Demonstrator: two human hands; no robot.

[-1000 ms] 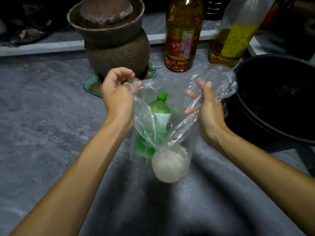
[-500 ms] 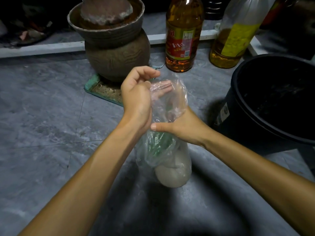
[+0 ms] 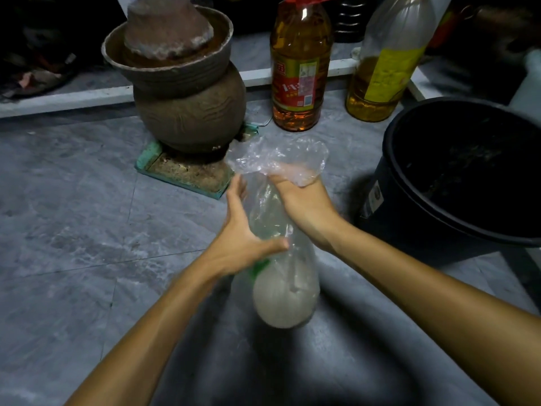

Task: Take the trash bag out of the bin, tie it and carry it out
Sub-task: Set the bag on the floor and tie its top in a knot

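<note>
Clear plastic is all you have to work with, so keep the neck tight: the trash bag (image 3: 285,238) stands on the floor, already out of the black bin (image 3: 456,183) just to its right. Your right hand (image 3: 304,200) is clenched around the gathered neck, loose film ballooning above it; your left hand (image 3: 243,232) is spread against the bag's side with the thumb pressing in, steadying rather than gripping. Twist the slack above your fist into one rope before knotting. The pale round lump and green bottle inside weigh the bottom, so tie low, and watch thin film tearing.
</note>
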